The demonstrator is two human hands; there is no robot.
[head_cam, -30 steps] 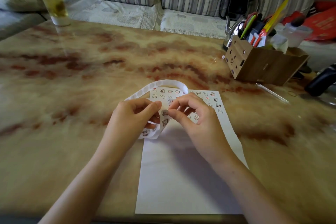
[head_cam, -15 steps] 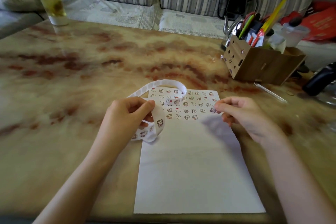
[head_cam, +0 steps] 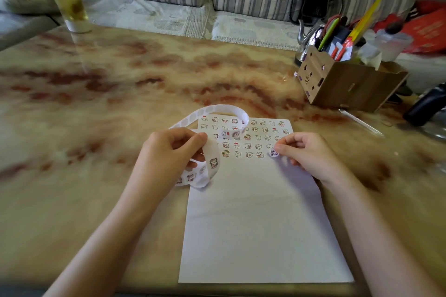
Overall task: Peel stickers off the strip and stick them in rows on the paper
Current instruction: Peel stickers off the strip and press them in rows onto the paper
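Left hand [head_cam: 173, 152] curled, gripping one looped strip [head_cam: 213, 164] at 10 o'clock corner of one paper [head_cam: 260, 224], right hand [head_cam: 307, 155] pinching one sticker [head_cam: 274, 152] at 3 o'clock end of nearest row, surface [head_cam: 108, 108] beneath

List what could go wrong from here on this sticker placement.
1. The right hand pinches the round sticker at the right end of the bottom row. It could land crooked or overlap its neighbour.
2. The left hand holds the sticker strip instead of steadying the paper, so pressing might shift the sheet.
3. The strip's loop arcs over the top-left rows and might drag across stickers already placed.
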